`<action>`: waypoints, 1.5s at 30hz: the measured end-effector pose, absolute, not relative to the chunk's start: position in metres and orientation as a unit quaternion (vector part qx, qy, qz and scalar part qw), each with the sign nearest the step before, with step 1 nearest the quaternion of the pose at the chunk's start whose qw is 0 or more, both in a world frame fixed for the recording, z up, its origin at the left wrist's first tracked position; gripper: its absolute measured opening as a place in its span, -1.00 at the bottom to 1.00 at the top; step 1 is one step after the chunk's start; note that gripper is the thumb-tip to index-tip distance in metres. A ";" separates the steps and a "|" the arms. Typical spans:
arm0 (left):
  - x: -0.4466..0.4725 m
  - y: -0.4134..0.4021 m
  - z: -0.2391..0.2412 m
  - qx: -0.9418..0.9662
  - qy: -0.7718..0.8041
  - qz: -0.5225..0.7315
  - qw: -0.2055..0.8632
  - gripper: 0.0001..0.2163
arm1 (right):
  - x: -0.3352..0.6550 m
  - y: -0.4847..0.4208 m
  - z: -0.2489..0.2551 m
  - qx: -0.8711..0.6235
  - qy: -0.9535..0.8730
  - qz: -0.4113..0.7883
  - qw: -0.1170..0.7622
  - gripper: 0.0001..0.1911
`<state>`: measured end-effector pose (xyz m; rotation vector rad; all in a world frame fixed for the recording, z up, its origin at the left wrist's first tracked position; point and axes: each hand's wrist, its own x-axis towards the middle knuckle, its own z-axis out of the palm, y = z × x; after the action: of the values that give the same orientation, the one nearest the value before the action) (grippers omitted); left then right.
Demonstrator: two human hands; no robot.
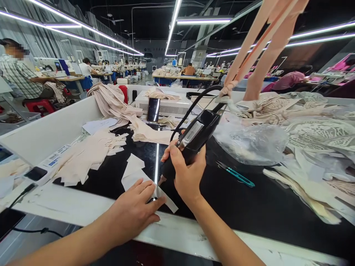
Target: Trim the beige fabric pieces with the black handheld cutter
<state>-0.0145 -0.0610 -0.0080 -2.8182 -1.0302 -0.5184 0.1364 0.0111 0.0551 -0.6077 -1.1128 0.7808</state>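
My right hand is wrapped round a black corded hand tool, its metal tip pointing down at a small pale fabric piece on the black table. My left hand lies flat on that fabric with its fingers stretched out, pressing it down just left of the tool's tip. The tool's black cable loops up and back over the table.
A pile of cut pale pieces lies at the left, more beige fabric behind. Teal snips and a clear plastic bag sit right, beside lace fabric. A phone stands against a white box. Other workers sit at far tables.
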 end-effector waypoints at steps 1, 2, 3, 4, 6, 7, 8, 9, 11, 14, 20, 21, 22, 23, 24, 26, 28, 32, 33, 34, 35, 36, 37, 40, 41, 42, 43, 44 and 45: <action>-0.015 -0.061 -0.007 -0.925 -0.338 -0.168 0.046 -0.63 | 0.136 0.011 0.055 -0.279 -0.507 0.352 0.736 -0.75; -0.016 -0.061 -0.006 -0.925 -0.339 -0.166 0.042 -0.63 | 0.136 0.011 0.055 -0.279 -0.507 0.350 0.736 -0.75; -0.017 -0.061 -0.005 -0.925 -0.339 -0.164 0.039 -0.62 | 0.136 0.012 0.055 -0.278 -0.506 0.351 0.737 -0.75; -0.018 -0.061 -0.005 -0.926 -0.339 -0.162 0.037 -0.62 | 0.136 0.013 0.055 -0.275 -0.505 0.353 0.738 -0.74; -0.018 -0.061 -0.004 -0.927 -0.337 -0.160 0.034 -0.61 | 0.136 0.015 0.056 -0.267 -0.499 0.357 0.743 -0.73; -0.019 -0.061 -0.005 -0.928 -0.336 -0.159 0.033 -0.61 | 0.135 0.016 0.056 -0.263 -0.495 0.359 0.746 -0.72; -0.019 -0.061 -0.005 -0.928 -0.335 -0.158 0.032 -0.61 | 0.134 0.017 0.056 -0.258 -0.493 0.361 0.748 -0.72; -0.019 -0.061 -0.005 -0.928 -0.336 -0.157 0.031 -0.62 | 0.133 0.018 0.056 -0.254 -0.493 0.365 0.748 -0.71; -0.019 -0.061 -0.005 -0.927 -0.339 -0.155 0.028 -0.63 | 0.132 0.019 0.056 -0.248 -0.494 0.373 0.746 -0.71; -0.019 -0.062 -0.005 -0.925 -0.347 -0.155 0.022 -0.63 | 0.129 0.020 0.055 -0.249 -0.498 0.378 0.740 -0.72; -0.018 -0.062 -0.004 -0.923 -0.349 -0.159 0.025 -0.63 | 0.125 0.021 0.053 -0.247 -0.491 0.382 0.743 -0.69; -0.018 -0.062 -0.004 -0.923 -0.350 -0.159 0.026 -0.62 | 0.125 0.021 0.053 -0.246 -0.491 0.383 0.743 -0.69; -0.018 -0.062 -0.004 -0.922 -0.351 -0.160 0.026 -0.63 | 0.124 0.022 0.053 -0.246 -0.491 0.383 0.742 -0.69; -0.018 -0.062 -0.004 -0.922 -0.351 -0.159 0.025 -0.63 | 0.124 0.022 0.053 -0.245 -0.492 0.384 0.742 -0.70; -0.018 -0.062 -0.004 -0.922 -0.351 -0.159 0.024 -0.63 | 0.124 0.022 0.052 -0.244 -0.493 0.384 0.742 -0.70; -0.018 -0.063 -0.004 -0.922 -0.352 -0.158 0.022 -0.63 | 0.123 0.022 0.052 -0.243 -0.495 0.385 0.740 -0.69; -0.018 -0.063 -0.004 -0.922 -0.353 -0.158 0.019 -0.63 | 0.123 0.022 0.053 -0.244 -0.495 0.385 0.739 -0.69; -0.018 -0.062 -0.005 -0.922 -0.353 -0.158 0.015 -0.63 | 0.122 0.021 0.053 -0.254 -0.494 0.382 0.739 -0.71; -0.018 -0.062 -0.005 -0.922 -0.353 -0.157 0.015 -0.63 | 0.121 0.021 0.054 -0.256 -0.494 0.382 0.738 -0.71; -0.018 -0.062 -0.005 -0.922 -0.353 -0.157 0.014 -0.62 | 0.122 0.022 0.054 -0.258 -0.495 0.383 0.736 -0.71; -0.018 -0.062 -0.005 -0.922 -0.354 -0.155 0.014 -0.62 | 0.122 0.022 0.054 -0.258 -0.497 0.383 0.734 -0.71; -0.017 -0.062 -0.004 -0.922 -0.355 -0.153 0.013 -0.62 | 0.122 0.022 0.055 -0.257 -0.499 0.384 0.733 -0.71; -0.017 -0.063 -0.004 -0.922 -0.357 -0.150 0.011 -0.62 | 0.123 0.023 0.055 -0.255 -0.500 0.385 0.733 -0.71; -0.017 -0.064 0.000 -0.922 -0.360 -0.144 -0.002 -0.63 | 0.128 0.023 0.059 -0.248 -0.494 0.384 0.740 -0.71; -0.017 -0.064 0.002 -0.921 -0.360 -0.145 -0.011 -0.63 | 0.131 0.022 0.060 -0.247 -0.492 0.383 0.742 -0.71; -0.018 -0.063 0.004 -0.921 -0.361 -0.146 -0.021 -0.63 | 0.133 0.021 0.061 -0.248 -0.490 0.383 0.743 -0.71; -0.019 -0.062 0.006 -0.919 -0.363 -0.147 -0.033 -0.62 | 0.136 0.020 0.063 -0.248 -0.490 0.383 0.743 -0.71; -0.020 -0.060 0.009 -0.917 -0.366 -0.148 -0.049 -0.62 | 0.139 0.019 0.064 -0.249 -0.493 0.382 0.741 -0.72; -0.021 -0.057 0.012 -0.916 -0.368 -0.148 -0.065 -0.60 | 0.142 0.018 0.065 -0.250 -0.496 0.380 0.739 -0.72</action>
<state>-0.0212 -0.0572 0.0115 -3.0021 -1.2063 -0.4846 0.1420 0.0176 0.0646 -0.5491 -1.0888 0.8340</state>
